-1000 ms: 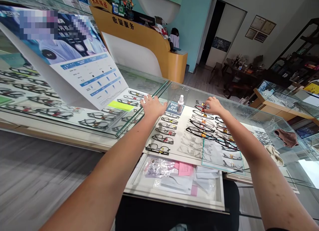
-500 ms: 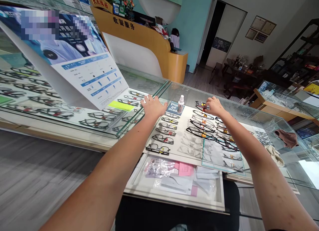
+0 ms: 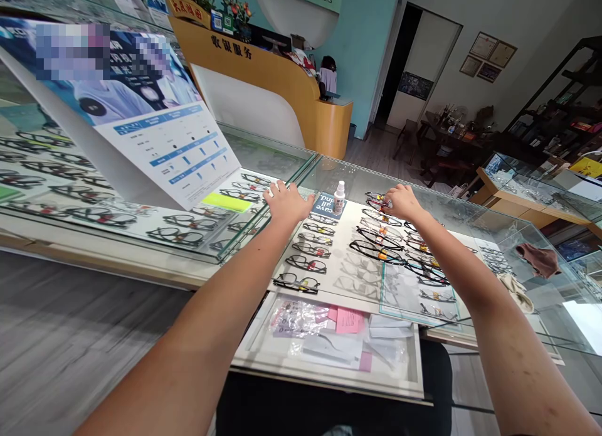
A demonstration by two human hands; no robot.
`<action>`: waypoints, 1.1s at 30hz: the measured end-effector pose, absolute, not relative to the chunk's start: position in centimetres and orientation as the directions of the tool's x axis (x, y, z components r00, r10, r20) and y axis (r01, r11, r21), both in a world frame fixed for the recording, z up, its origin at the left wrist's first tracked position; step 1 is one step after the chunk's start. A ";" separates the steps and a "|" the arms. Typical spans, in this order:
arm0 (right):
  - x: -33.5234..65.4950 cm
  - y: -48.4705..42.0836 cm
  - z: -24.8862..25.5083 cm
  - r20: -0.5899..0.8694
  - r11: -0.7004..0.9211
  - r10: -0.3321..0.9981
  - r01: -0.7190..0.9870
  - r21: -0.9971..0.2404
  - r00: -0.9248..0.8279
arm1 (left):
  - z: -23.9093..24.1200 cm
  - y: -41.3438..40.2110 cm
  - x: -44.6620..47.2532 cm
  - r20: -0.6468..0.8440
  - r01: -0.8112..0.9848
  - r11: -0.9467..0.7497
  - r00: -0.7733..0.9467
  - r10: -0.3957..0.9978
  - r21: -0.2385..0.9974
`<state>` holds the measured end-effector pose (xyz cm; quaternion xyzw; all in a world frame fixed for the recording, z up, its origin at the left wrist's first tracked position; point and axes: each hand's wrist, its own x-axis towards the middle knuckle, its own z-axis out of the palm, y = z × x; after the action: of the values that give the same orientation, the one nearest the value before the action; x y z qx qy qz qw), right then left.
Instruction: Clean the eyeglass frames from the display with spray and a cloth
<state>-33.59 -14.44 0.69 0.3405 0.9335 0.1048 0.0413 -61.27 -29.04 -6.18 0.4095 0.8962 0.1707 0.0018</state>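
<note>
Eyeglasses (image 3: 376,201) with a dark frame lie near the far edge of the glass counter (image 3: 343,235), beside your right hand (image 3: 397,204), whose fingers are curled; whether they pinch the frame, I cannot tell. Your left hand (image 3: 288,202) is spread over the counter's left edge, toward the far corner, and between your hands a small white-capped bottle (image 3: 339,201) stands upright by that far edge.

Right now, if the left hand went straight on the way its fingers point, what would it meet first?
Likely the white front of the cashier counter, across the glass display case, though depth is unclear: if the left hand sits low, the case's far rim could come first.
</note>
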 end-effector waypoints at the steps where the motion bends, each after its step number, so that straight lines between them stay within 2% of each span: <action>1: -33.6 -14.5 0.6 -0.002 0.745 0.646 0.629 0.222 -0.763 | -6.2 -29.0 -61.3 0.140 0.733 0.606 -0.665 0.734 0.308; 8: -33.2 -14.0 0.1 0.030 0.704 0.703 0.701 0.111 -0.711 | -6.4 -28.9 -61.4 0.140 0.732 0.604 -0.665 0.734 0.314; 16: -33.1 -12.6 0.5 -0.024 0.622 0.781 0.782 -0.042 -0.624 | -6.4 -29.0 -61.4 0.137 0.730 0.609 -0.668 0.731 0.311; 22: -33.8 -12.7 0.9 -0.053 0.599 0.790 0.787 -0.145 -0.611 | -6.4 -29.0 -61.4 0.149 0.738 0.604 -0.662 0.734 0.302; 30: -33.6 -12.3 3.0 -0.189 0.531 0.780 0.790 -0.307 -0.597 | -6.6 -29.0 -61.6 0.152 0.741 0.599 -0.658 0.737 0.304; 33: -33.4 -11.8 4.0 -0.237 0.484 0.789 0.811 -0.328 -0.567 | -6.6 -29.0 -61.6 0.142 0.738 0.605 -0.661 0.736 0.300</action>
<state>-33.37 -11.84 4.00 0.4646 0.8610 -0.2052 0.0271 -61.58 -28.97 -6.55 0.4114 0.8957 0.1685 -0.0021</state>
